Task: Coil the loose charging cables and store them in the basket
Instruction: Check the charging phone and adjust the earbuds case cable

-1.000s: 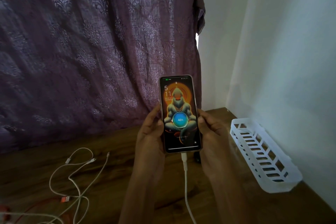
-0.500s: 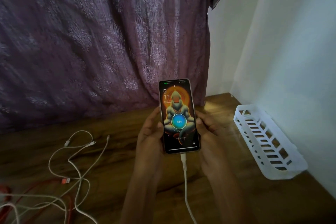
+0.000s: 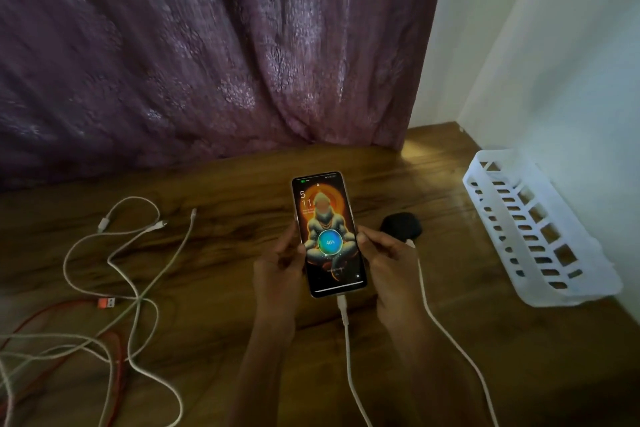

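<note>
Step (judged): freeing plugged cable (image 3: pixel 347 340) | left hand (image 3: pixel 277 269), right hand (image 3: pixel 389 262): fingers curled round phone (image 3: pixel 327 236) edges | next: pull plug, coil, basket (image 3: pixel 578 296) at right.

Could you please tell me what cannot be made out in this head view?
Black object: partly behind the right hand in the head view; its kind is unclear.
Loose cables: cut off by the left and bottom edges; number and far ends unknown.
Phone: small screen text too blurred to read.
</note>
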The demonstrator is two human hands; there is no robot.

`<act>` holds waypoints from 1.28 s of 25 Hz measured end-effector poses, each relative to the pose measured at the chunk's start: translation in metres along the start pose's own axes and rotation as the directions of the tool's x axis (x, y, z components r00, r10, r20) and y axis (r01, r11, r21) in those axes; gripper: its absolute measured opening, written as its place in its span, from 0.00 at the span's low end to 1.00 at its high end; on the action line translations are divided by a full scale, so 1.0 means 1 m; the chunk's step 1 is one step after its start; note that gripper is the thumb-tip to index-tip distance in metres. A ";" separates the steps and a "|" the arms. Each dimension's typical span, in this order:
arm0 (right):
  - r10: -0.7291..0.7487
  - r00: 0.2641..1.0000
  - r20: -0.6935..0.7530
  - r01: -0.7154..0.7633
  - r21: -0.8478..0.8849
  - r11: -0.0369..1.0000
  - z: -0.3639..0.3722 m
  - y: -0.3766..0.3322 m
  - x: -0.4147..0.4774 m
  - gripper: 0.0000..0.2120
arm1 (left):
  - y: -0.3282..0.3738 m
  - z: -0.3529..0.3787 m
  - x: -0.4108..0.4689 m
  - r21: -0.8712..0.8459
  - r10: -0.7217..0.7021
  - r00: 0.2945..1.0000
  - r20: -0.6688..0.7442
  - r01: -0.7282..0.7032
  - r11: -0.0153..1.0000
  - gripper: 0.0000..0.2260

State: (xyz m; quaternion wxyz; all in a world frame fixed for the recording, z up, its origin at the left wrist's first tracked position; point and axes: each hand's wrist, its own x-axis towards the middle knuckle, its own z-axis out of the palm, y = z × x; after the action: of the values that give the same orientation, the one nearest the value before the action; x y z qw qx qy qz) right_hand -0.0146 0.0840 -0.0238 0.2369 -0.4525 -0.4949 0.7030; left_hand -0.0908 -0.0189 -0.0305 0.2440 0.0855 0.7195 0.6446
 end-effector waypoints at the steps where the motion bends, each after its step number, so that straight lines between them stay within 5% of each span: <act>1: 0.031 0.999 -0.011 -0.031 -0.023 0.999 0.000 0.006 0.003 0.07 | -0.010 0.000 0.005 0.042 -0.026 0.999 -0.019 0.027 0.999 0.18; 8: 0.045 0.996 -0.075 -0.066 -0.318 0.946 -0.001 0.029 0.022 0.10 | -0.041 0.003 0.014 0.334 -0.063 0.996 -0.065 0.081 0.939 0.19; 13: -0.057 0.998 -0.036 0.024 -0.600 0.800 -0.002 0.035 0.029 0.12 | -0.047 0.004 0.019 0.424 -0.036 0.998 -0.046 0.052 0.904 0.19; 23: -0.062 0.996 0.058 0.084 -0.692 0.717 -0.006 0.031 0.026 0.12 | -0.051 0.005 0.022 0.499 0.006 0.999 -0.049 0.019 0.866 0.20; 27: -0.292 0.952 0.095 0.276 -0.683 0.676 -0.022 0.016 0.023 0.12 | -0.040 0.019 0.018 0.538 0.157 0.983 -0.097 -0.081 0.839 0.19; 29: -0.420 0.906 0.060 0.352 -0.660 0.664 -0.043 0.003 0.030 0.13 | -0.031 0.035 0.018 0.545 0.220 0.975 -0.033 -0.167 0.821 0.18; 32: -0.398 0.911 0.114 0.349 -0.727 0.592 -0.077 -0.012 0.054 0.17 | -0.023 0.065 0.025 0.569 0.258 0.955 0.148 -0.296 0.768 0.19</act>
State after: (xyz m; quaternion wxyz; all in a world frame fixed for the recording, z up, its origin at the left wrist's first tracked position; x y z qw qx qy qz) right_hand 0.0250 0.1683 -0.0425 0.1922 -0.4161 -0.8103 0.3652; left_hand -0.0779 0.0461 -0.0622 0.1300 0.2810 0.8541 0.4179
